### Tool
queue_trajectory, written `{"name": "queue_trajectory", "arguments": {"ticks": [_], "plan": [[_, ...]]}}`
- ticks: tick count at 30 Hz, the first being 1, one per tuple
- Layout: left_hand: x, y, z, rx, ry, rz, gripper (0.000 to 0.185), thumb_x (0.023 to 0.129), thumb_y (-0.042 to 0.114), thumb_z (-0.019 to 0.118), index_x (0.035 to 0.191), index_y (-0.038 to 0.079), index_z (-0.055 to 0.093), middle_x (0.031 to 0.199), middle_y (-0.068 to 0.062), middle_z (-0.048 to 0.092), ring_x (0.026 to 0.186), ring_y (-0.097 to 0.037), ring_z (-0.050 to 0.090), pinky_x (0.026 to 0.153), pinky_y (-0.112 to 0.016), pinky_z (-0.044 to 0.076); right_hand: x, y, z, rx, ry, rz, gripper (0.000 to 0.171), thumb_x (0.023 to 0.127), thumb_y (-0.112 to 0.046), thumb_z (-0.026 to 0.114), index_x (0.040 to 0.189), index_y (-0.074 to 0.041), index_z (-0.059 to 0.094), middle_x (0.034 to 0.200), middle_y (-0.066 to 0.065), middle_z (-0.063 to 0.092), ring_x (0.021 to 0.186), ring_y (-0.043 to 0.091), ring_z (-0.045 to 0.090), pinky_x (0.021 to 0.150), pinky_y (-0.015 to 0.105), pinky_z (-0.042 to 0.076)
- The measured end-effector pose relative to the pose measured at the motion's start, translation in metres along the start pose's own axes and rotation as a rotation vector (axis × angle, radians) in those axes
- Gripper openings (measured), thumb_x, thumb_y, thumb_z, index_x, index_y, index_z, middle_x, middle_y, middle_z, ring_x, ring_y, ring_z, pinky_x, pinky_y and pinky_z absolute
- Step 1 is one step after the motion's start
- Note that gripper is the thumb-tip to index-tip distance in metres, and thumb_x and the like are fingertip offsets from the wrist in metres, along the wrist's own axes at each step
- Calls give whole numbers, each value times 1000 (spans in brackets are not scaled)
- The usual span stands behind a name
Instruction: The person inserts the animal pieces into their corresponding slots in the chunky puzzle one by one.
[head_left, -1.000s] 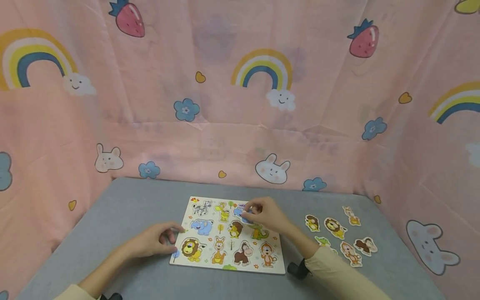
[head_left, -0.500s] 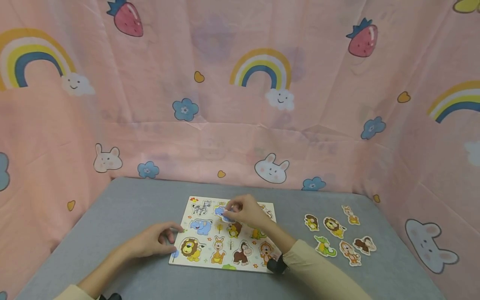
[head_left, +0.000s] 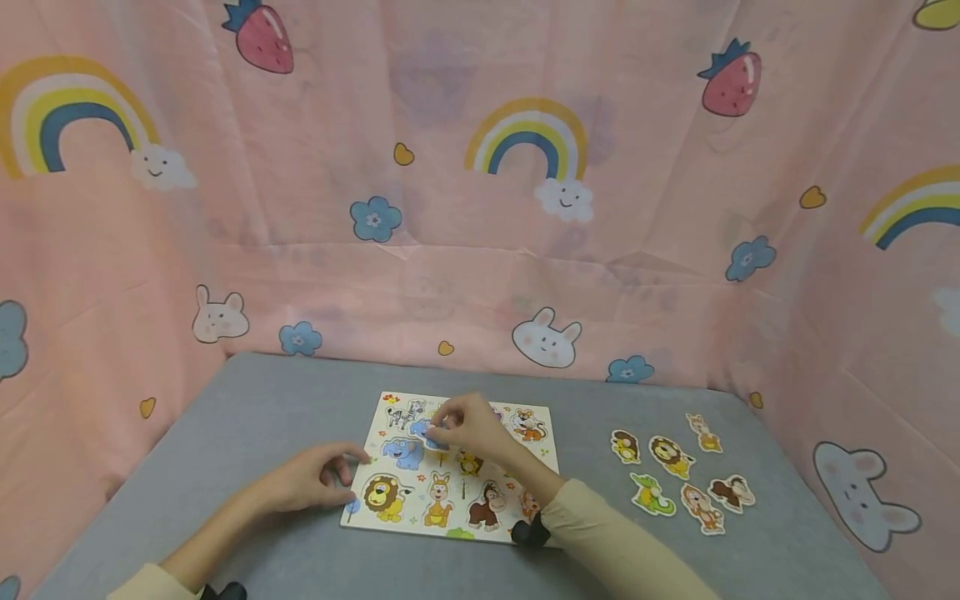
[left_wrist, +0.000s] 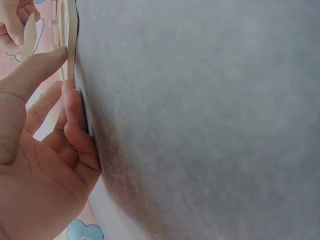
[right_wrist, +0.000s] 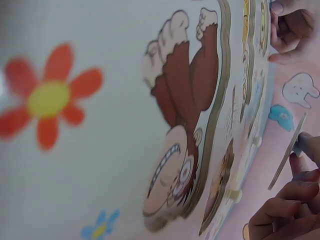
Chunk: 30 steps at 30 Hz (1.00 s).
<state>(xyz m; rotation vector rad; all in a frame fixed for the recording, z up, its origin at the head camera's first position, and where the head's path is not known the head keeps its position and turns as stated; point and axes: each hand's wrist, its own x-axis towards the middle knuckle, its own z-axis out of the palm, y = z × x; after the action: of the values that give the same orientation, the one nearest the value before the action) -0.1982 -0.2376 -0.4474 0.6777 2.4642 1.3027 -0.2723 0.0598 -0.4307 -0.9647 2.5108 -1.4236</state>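
Note:
An animal puzzle board lies on the grey table. My right hand hovers over the board's upper left part and pinches a flat blue piece between thumb and fingers, just above the blue elephant. In the right wrist view that blue piece shows edge-on above the board, held by my fingers. My left hand rests at the board's left edge with loosely bent fingers; its fingertips touch the board edge.
Several loose animal pieces lie on the table to the right, among them a lion, a crocodile and a monkey. A pink patterned cloth walls the table on three sides.
My right hand has carried the blue piece leftward across the top of the board, uncovering the tiger at the upper right. The left hand has stayed put.

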Motion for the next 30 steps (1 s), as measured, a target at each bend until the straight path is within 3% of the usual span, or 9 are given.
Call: {"name": "queue_trajectory", "arguments": {"ticks": [22,30], "plan": [[0,2,-1,-7,-19,28,44,86,7,80,125,-1,60,89,-6,57,64,-10,49,57,-24,41,13,-13,38,-63,-10,89,12,86,-9,81,77,-10,74,58,-5,49,49,5,39,48,22,32],[1,-1,-1,12,-17,7,44,87,10,81,125,2,61,89,-6,57,66,-11,51,58,-24,42,14,-14,44,-99,-10,116,16,87,-12,82,74,-11,73,59,-4,51,50,5,39,47,21,32]]}}
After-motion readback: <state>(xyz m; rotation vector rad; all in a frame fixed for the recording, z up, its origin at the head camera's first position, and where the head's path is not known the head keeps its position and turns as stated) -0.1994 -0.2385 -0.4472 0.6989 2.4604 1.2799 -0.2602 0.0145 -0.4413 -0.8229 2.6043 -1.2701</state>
